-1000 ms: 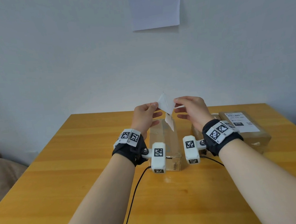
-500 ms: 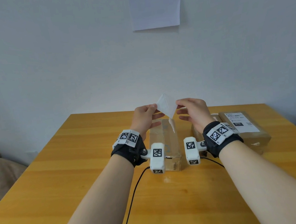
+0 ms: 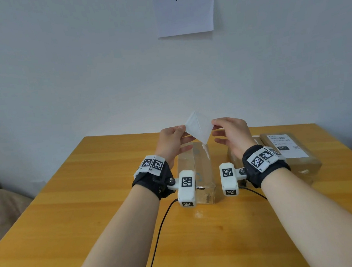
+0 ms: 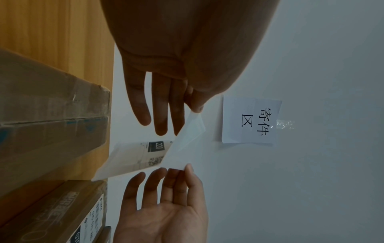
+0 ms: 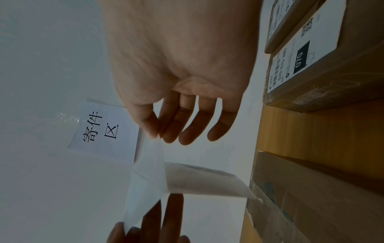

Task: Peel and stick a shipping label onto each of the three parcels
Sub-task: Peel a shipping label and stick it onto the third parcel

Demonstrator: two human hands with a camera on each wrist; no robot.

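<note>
Now the left hand and right hand each pinch a corner of the shipping label, held above the middle parcel. Vs. a sec ago, the sheets are pulled wider apart, w/ less backing dangling below.

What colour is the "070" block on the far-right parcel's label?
Black block with white digits, on the white label of the brown parcel. Clearest in the right wrist view.
</note>
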